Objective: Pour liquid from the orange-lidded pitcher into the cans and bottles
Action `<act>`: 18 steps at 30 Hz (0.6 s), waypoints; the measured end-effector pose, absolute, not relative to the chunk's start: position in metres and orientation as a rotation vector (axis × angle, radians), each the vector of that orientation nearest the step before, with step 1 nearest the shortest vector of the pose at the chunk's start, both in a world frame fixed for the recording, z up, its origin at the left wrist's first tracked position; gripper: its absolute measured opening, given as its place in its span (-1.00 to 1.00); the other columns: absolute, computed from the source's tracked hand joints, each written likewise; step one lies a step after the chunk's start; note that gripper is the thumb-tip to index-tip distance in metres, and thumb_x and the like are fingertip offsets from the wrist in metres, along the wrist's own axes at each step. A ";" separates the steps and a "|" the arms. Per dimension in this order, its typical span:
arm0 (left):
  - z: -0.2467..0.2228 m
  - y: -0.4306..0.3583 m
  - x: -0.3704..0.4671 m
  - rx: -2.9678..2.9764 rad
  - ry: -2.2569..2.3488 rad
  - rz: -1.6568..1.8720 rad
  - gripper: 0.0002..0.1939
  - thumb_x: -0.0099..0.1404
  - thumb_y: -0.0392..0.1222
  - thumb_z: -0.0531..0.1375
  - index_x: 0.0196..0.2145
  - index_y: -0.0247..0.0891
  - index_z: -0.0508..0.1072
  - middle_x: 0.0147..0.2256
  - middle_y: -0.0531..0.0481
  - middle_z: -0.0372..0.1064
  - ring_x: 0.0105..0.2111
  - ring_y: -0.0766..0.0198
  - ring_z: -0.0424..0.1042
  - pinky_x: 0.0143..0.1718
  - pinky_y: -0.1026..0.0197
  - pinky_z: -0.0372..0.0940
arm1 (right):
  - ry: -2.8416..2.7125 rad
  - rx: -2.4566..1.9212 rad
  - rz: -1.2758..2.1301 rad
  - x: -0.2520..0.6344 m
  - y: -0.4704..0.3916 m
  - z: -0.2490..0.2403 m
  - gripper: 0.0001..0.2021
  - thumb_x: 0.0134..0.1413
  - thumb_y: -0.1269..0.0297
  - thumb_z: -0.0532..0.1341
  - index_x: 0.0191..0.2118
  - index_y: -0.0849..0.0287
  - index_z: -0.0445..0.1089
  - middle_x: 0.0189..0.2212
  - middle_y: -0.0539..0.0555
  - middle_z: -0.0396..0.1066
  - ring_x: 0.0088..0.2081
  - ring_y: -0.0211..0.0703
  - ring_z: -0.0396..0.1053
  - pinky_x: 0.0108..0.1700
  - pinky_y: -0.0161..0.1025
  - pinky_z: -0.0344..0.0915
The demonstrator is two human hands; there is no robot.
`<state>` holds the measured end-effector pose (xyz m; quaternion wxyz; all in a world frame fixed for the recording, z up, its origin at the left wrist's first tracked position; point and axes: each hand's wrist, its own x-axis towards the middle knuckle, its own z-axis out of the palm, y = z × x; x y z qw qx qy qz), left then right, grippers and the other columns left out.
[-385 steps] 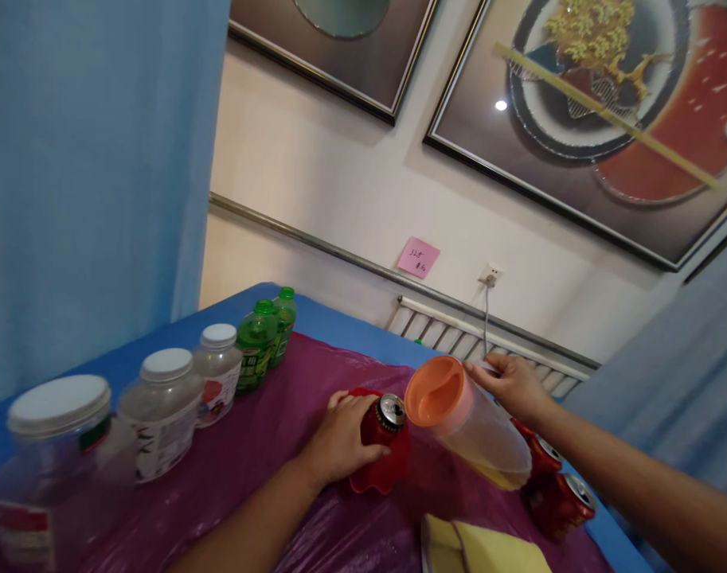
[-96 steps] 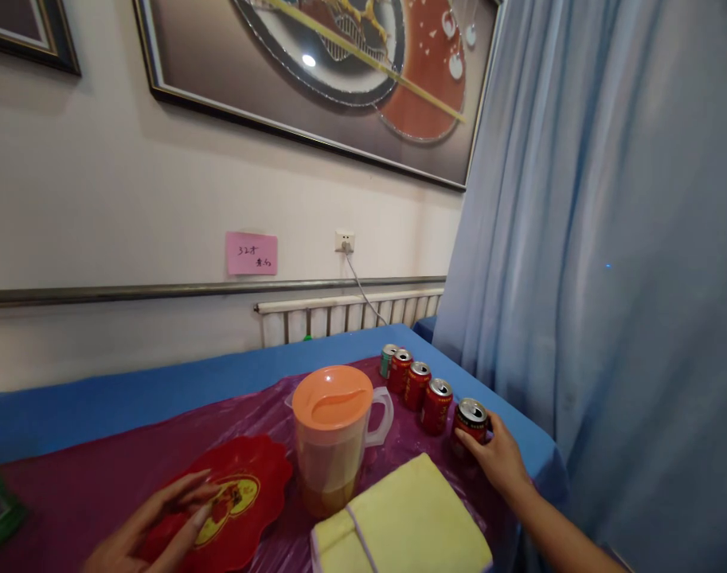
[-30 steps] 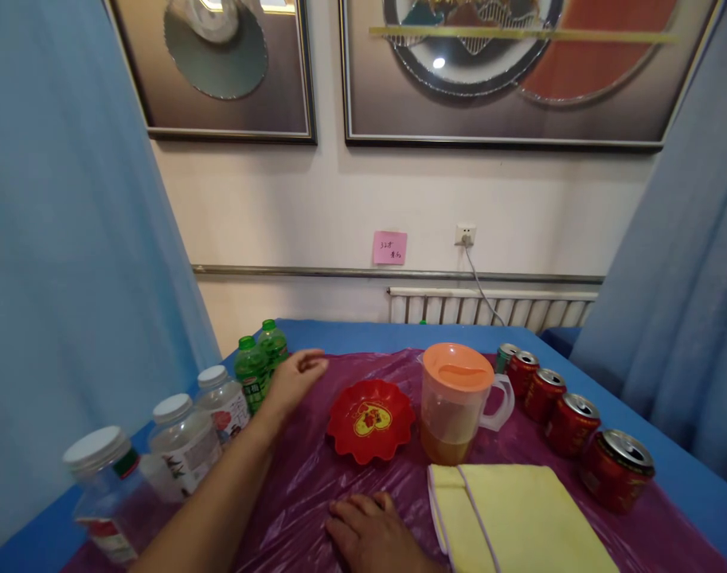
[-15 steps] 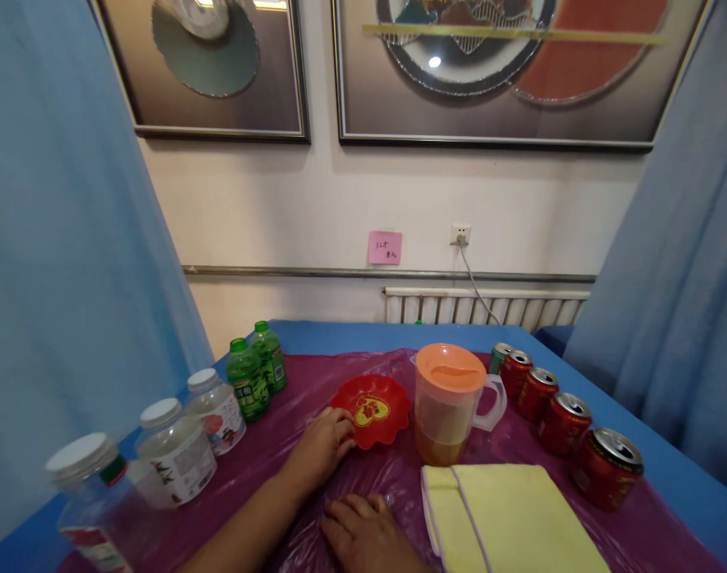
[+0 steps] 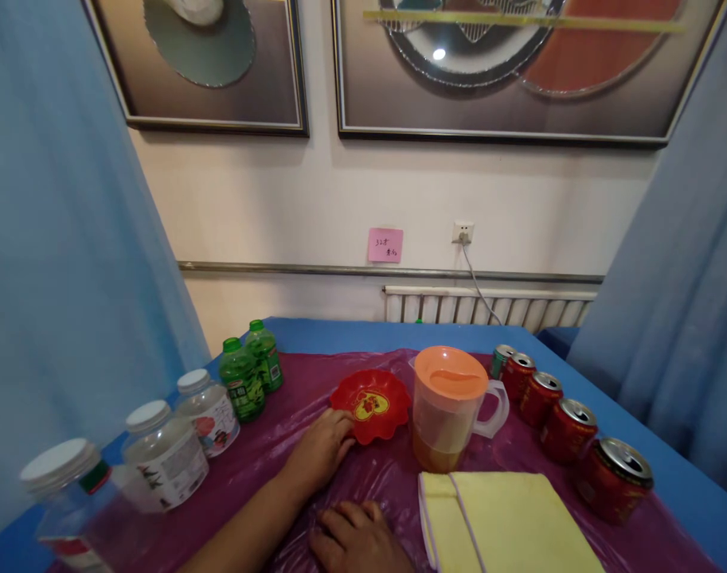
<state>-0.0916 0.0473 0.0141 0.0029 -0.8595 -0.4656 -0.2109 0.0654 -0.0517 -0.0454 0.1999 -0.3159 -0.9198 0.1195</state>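
A red scalloped plate with a yellow print lies on the purple plastic sheet. At its lower left rim rests my left hand, palm down, the fingertips touching the edge without wrapping round it. My right hand is nearer to me, flat on the sheet with its fingers a little apart and nothing in it. Right of the plate stands a clear jug with an orange lid and some yellowish liquid at the bottom. A folded yellow cloth lies in front of the jug, to the right of my right hand.
On the left, several clear jars with white lids and two green bottles form a row. Several cans, mostly red, line the right side. Blue curtains hang at both sides; a wall with a radiator is behind.
The camera view has shifted slightly. My right hand appears a little lower and further left. My left hand stays at the plate's rim, and the objects keep their places.
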 end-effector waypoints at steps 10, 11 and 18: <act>0.065 -0.083 -0.162 -1.754 -1.644 -1.181 -0.51 0.35 0.00 0.16 0.20 -0.13 0.29 0.17 -0.17 0.32 0.19 -0.07 0.32 0.26 -0.18 0.18 | -2.294 -0.866 0.020 0.057 -0.055 -0.090 -0.76 0.29 0.11 0.23 0.04 -0.14 0.46 0.10 -0.02 0.49 0.01 0.03 0.51 -0.03 -0.08 0.49; 0.068 -0.095 -0.172 -1.592 -1.710 -1.204 -0.45 0.32 0.06 0.17 0.20 -0.18 0.29 0.19 -0.21 0.29 0.21 -0.13 0.29 0.28 -0.23 0.14 | -2.281 -0.827 -0.008 0.060 -0.056 -0.092 -0.79 0.29 0.10 0.23 0.00 -0.15 0.48 0.07 -0.02 0.52 -0.03 0.02 0.53 -0.08 -0.11 0.50; 0.073 -0.116 -0.241 -0.922 -2.247 -1.283 0.01 0.09 0.34 0.18 0.32 -0.38 0.14 0.29 -0.37 0.16 0.27 -0.28 0.21 0.27 -0.22 0.16 | -2.345 -0.502 -0.074 0.094 -0.056 -0.076 -0.76 0.30 0.11 0.24 0.05 -0.12 0.45 0.06 0.05 0.52 -0.10 -0.07 0.57 -0.18 -0.23 0.52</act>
